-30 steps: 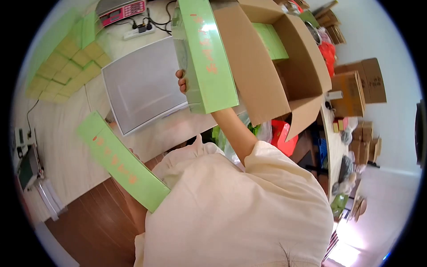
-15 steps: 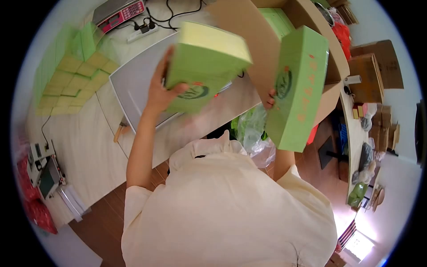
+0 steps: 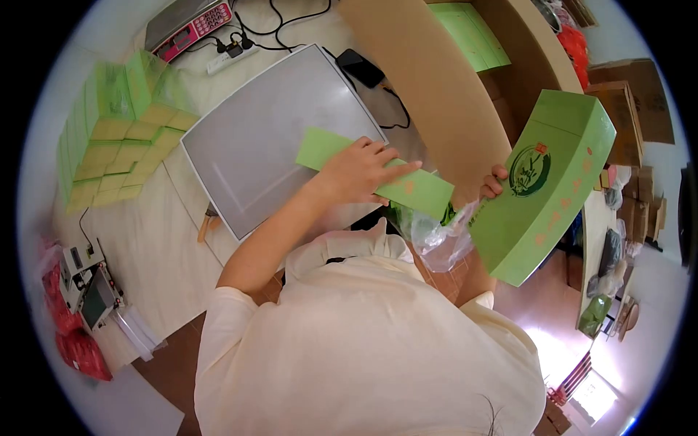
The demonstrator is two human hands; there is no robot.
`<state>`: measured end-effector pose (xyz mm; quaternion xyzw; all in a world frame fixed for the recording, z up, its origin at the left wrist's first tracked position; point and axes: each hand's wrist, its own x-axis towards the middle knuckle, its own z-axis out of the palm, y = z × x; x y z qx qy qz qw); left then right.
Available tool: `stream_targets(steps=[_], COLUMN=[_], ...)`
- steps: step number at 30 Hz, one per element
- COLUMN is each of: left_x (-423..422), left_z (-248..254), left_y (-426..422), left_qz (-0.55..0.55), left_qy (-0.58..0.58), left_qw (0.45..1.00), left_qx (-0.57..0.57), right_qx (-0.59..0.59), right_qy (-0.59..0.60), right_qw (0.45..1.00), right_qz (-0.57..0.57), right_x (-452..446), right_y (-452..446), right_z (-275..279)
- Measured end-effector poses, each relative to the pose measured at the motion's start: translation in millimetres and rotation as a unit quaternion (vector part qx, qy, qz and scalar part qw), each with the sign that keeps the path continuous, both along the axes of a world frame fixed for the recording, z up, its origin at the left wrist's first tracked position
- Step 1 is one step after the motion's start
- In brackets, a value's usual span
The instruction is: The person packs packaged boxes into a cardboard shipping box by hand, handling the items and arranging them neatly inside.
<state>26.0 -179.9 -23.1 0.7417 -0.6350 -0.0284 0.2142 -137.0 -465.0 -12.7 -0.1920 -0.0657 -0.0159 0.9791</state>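
Observation:
My left hand (image 3: pixel 358 173) is closed over a green box (image 3: pixel 430 195), whose narrow printed side faces up. This box is held near the front right edge of a grey, white-rimmed flat panel (image 3: pixel 280 127) on the table. To the right, the fingertips of my right hand (image 3: pixel 494 182) curl over the edge of a second green box (image 3: pixel 556 171), which is tilted and shows a round dark logo. Crumpled clear plastic (image 3: pixel 440 243) hangs between the two boxes, below my hands.
A large open carton (image 3: pixel 436 94) with green boxes (image 3: pixel 471 36) inside stands ahead on the right. Stacked green boxes (image 3: pixel 109 134) sit at left. A scale (image 3: pixel 193 29), a power strip (image 3: pixel 233 58), a phone (image 3: pixel 360 67) and black cables lie at the back.
The left box has come down and turned, so its narrow side now faces up. My right hand has moved right with its box. The phone is now uncovered.

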Motion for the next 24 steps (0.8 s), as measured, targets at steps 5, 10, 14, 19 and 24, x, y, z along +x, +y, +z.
stream_targets(steps=[5,10,14,19,24], left_x=[5.3,19.9,34.8,36.4,-5.9], left_z=[-2.0,-4.0,4.9,14.1,17.6], left_y=[11.3,20.8,40.2,86.3,178.3], left_qz=[0.014,0.032,0.065,0.203,0.48], left_qy=[-0.016,0.01,-0.004,-0.015,0.206], left_qw=[0.998,0.999,0.996,0.978,0.826], left_qx=[0.056,0.028,0.065,0.054,-0.213], right_qx=[0.044,0.012,-0.058,-0.159,-0.304], right_qy=[-0.029,0.017,0.099,0.224,0.29], right_qw=[0.998,1.0,0.988,0.935,0.895], right_qz=[0.031,-0.014,-0.102,-0.226,-0.148], right_x=[23.7,36.2,33.4,29.3,43.4], right_y=[-4.2,0.2,17.1,43.3,32.6], right_z=[-16.5,-9.8,13.2,39.0,7.4])
